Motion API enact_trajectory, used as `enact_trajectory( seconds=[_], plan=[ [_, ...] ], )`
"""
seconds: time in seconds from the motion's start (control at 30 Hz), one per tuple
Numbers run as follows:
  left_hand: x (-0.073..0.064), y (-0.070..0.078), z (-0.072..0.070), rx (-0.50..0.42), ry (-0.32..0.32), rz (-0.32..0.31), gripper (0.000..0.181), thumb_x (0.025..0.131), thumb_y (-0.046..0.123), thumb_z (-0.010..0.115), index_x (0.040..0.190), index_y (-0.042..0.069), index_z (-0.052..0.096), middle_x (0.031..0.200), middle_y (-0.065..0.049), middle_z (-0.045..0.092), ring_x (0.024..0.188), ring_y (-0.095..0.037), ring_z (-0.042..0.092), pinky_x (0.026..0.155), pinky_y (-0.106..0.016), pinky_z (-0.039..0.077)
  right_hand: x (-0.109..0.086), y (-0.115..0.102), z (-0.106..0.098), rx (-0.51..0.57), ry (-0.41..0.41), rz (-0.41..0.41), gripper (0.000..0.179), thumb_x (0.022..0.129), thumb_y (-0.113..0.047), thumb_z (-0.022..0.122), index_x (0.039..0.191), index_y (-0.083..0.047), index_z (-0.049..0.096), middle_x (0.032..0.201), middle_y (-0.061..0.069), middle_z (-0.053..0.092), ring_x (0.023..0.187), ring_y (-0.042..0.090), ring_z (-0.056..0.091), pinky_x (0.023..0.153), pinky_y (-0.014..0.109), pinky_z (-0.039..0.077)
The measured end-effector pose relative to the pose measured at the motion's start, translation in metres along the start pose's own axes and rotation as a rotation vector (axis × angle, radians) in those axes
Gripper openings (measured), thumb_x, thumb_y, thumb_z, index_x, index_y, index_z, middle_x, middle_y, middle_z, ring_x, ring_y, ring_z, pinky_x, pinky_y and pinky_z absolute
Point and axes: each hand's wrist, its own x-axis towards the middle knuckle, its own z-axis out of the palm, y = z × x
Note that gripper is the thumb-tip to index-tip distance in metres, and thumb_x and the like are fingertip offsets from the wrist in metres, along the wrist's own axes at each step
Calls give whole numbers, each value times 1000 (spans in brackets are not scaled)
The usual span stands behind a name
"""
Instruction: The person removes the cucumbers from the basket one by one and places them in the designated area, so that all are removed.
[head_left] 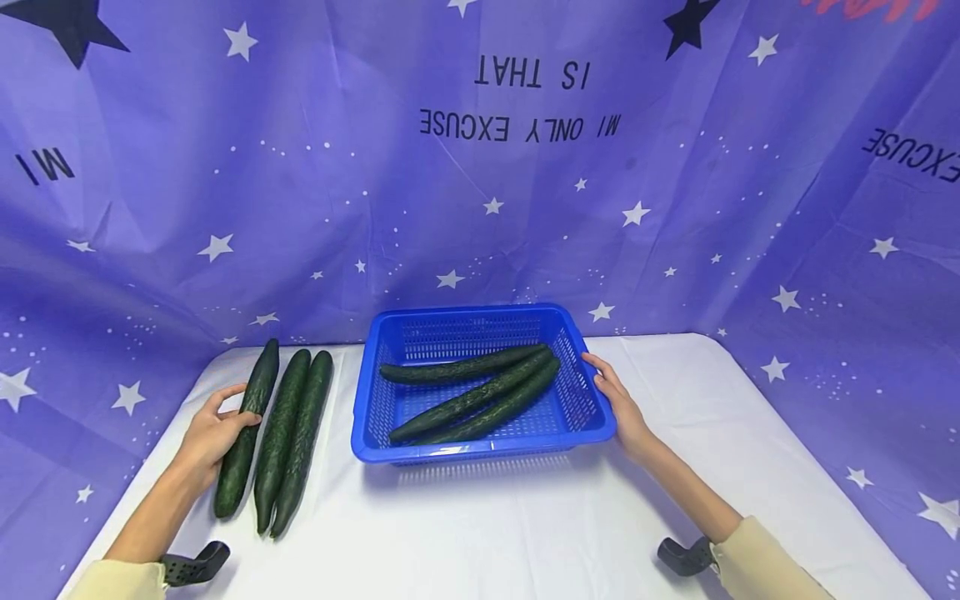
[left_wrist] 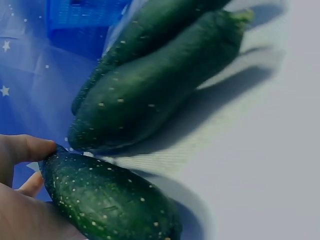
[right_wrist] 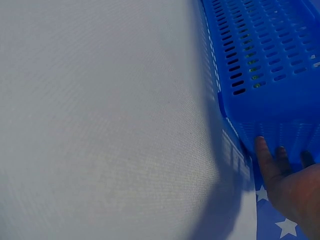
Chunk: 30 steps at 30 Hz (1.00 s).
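Observation:
My left hand (head_left: 212,431) grips the leftmost dark green cucumber (head_left: 244,450), thumb on its right side and fingers on its left. Beside it, two more cucumbers lie close together, one nearer (head_left: 281,442) and one farther right (head_left: 306,446). In the left wrist view, the held cucumber (left_wrist: 107,200) is at the bottom, below the pair. A blue plastic basket (head_left: 480,453) holds three cucumbers (head_left: 472,397). Against the basket's right outer wall rests my right hand (head_left: 621,408); the right wrist view shows its fingers (right_wrist: 267,160) extended along the perforated blue wall.
A white cloth (head_left: 480,533) covers the table. Behind and at both sides hangs a purple curtain (head_left: 525,242) with stars and lettering, close to the basket's far rim. Each wrist wears a black strap mount, one left (head_left: 197,564) and one right (head_left: 684,556).

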Motion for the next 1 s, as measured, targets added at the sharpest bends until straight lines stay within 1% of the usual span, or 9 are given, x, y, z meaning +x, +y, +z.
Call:
enact_trajectory(
  seconds=[0.2,0.37,0.47,0.57,0.63,0.77,0.87,0.97,1.0],
  plan=[
    [2,-6,3,21,8,-26,74,94,4,59,154,2,16,87,9,63,71,-13,66,63,-36,57,0,1,0,-5,3,5,51,110,-29,26,158,-13,18,157,22,20,126,43,37,90,33,48],
    [4,-6,3,59,10,-40,74,95,5,59,155,1,15,88,5,63,71,-12,65,63,-35,57,0,0,1,-6,5,3,51,111,-30,26,158,-14,18,157,21,20,126,39,39,90,32,48],
    [5,-6,1,131,-18,-34,73,96,7,59,154,-3,15,92,-3,64,72,-12,64,64,-34,56,0,0,0,4,5,-4,50,111,-30,26,158,-13,18,157,21,21,123,36,42,89,32,49],
    [7,-4,0,212,-46,-21,71,97,10,59,152,-6,17,97,-12,65,74,-12,63,65,-34,54,-1,1,-1,11,8,-6,50,111,-30,26,158,-12,19,156,21,21,121,34,45,88,31,50],
    [8,-4,-1,253,-60,-10,69,98,10,59,151,-7,19,100,-16,64,75,-12,62,65,-33,53,-1,2,-1,12,7,-6,50,111,-30,26,158,-12,18,156,21,21,120,34,45,88,31,50],
    [9,-4,-5,310,-63,10,65,98,12,59,149,-8,24,98,-15,64,75,-12,60,66,-30,50,-1,2,-1,11,4,-2,51,111,-30,25,158,-13,18,157,22,20,121,36,44,88,31,50],
    [10,-4,-7,323,-63,7,64,98,13,58,148,-8,26,95,-9,63,75,-10,58,66,-29,49,0,1,-1,4,5,2,50,111,-30,25,158,-14,18,157,22,20,122,37,43,89,31,50],
    [11,-1,-10,312,-71,8,64,98,14,56,148,-10,25,99,-10,65,76,-7,59,66,-28,50,0,1,-1,4,1,1,50,111,-30,25,158,-14,18,157,22,19,123,38,42,89,31,50],
    [11,0,-11,323,-72,12,63,99,15,56,148,-11,25,100,-12,66,77,-6,58,67,-28,49,0,1,-1,3,0,0,50,111,-30,25,158,-13,18,158,22,19,124,39,41,89,31,50]
  ],
)
